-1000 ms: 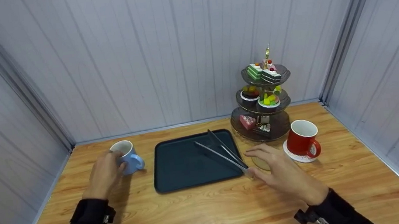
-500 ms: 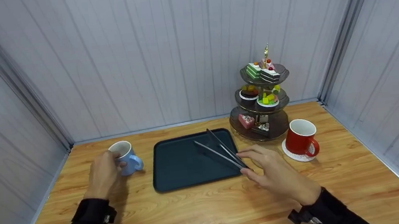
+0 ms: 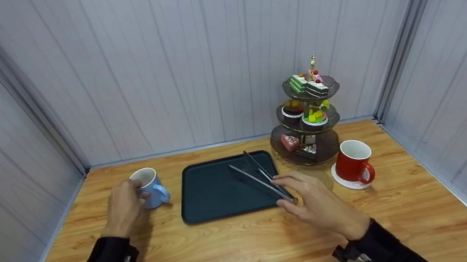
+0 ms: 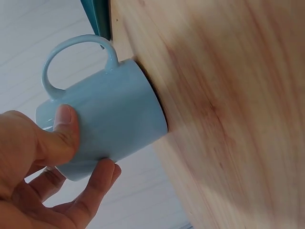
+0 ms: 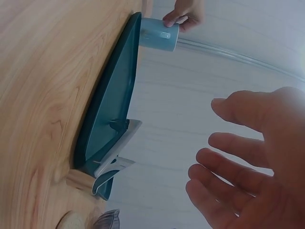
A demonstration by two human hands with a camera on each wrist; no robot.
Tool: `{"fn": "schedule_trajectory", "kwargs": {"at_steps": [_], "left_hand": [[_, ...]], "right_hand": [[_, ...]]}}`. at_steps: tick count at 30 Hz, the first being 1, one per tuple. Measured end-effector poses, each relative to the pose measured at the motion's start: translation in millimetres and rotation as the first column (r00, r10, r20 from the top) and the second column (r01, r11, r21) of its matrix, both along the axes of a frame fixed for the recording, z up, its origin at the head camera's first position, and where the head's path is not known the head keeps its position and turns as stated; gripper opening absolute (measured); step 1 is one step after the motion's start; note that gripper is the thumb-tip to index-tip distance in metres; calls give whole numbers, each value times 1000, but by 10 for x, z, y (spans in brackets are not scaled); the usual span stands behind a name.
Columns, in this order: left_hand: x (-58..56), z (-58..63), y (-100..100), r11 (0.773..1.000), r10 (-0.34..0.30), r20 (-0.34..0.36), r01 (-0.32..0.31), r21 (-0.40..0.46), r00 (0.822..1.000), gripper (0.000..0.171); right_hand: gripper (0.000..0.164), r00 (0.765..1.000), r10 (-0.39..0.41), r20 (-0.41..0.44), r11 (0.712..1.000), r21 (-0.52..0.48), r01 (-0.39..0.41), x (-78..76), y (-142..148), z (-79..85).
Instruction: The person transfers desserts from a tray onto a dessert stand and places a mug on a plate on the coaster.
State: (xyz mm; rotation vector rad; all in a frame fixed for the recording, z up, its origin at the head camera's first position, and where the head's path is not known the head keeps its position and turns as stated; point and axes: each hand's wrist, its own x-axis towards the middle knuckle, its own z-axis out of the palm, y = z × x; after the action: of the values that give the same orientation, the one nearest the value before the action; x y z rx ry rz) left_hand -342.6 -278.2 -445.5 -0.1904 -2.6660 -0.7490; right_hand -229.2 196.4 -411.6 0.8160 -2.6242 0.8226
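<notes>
My left hand (image 3: 123, 205) grips the light blue mug (image 3: 148, 187) near its rim, thumb (image 4: 64, 126) on one side and fingers opposite. The mug stands upright on the table, its handle turned away from the palm. My right hand (image 3: 321, 204) hovers over the near right corner of the dark tray (image 3: 205, 190), fingers spread apart and holding nothing. Metal tongs (image 3: 260, 183) lie across that corner, arms apart, with their joined end past the tray's edge. In the right wrist view a gap shows between the fingers (image 5: 233, 152) and the tongs (image 5: 119, 145).
Behind the right hand stands a three-tier stand (image 3: 326, 147) with cake slices and dessert cups. A red mug (image 3: 349, 166) sits on a white coaster (image 3: 345, 184) at the right. A round wooden-coloured coaster (image 3: 324, 177) is partly hidden by the right hand. Panel walls enclose the table.
My right hand has shifted slightly left, over the joined end of the tongs. My left hand keeps its grip on the mug, which has moved slightly toward me.
</notes>
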Motion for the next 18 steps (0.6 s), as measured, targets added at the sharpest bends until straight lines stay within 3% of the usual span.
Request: {"fn": "schedule_trajectory", "kwargs": {"at_steps": [5, 18], "left_hand": [[58, -10, 16, 1000, 0, -47, 0, -9, 999, 6], [234, 65, 146, 1000, -23, -96, 22, -15, 995, 14]], "right_hand": [[49, 1000, 27, -15, 999, -21, -27, -7, -56, -8], [49, 998, 57, -23, 998, -30, -58, -30, -192, -5]]}}
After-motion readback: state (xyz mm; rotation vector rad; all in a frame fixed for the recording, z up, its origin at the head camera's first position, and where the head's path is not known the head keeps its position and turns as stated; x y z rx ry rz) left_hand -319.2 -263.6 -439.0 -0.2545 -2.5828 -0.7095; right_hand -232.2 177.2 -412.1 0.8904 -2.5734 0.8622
